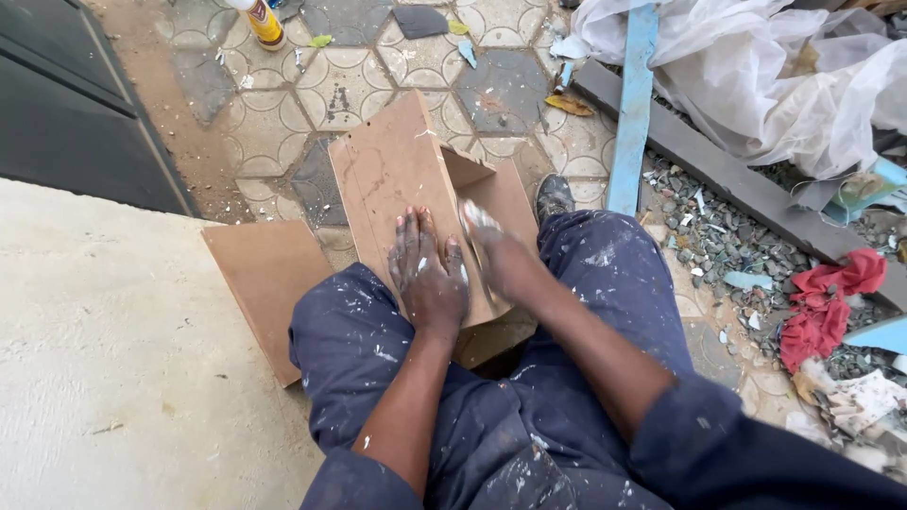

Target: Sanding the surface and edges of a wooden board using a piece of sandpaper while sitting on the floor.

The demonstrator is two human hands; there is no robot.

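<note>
A small box of brown fibreboard panels [392, 170] leans between my knees over the paved ground. My left hand [427, 274] lies flat, fingers together, on the near end of the top panel, pressing it down. My right hand [496, 250], smeared with white glue or paint, rests edge-on along the panel's right edge, where it meets the side panel [505, 198]. Neither hand holds a tool. I sit in dark blue, paint-spattered overalls.
A loose brown board [265, 283] lies by my left knee, on the edge of a pale concrete slab [104, 359]. A glue bottle [263, 21] stands far left. A blue strip [633, 104], grey beam, plastic sheeting [756, 66], red rag [827, 302] and gravel lie on the right.
</note>
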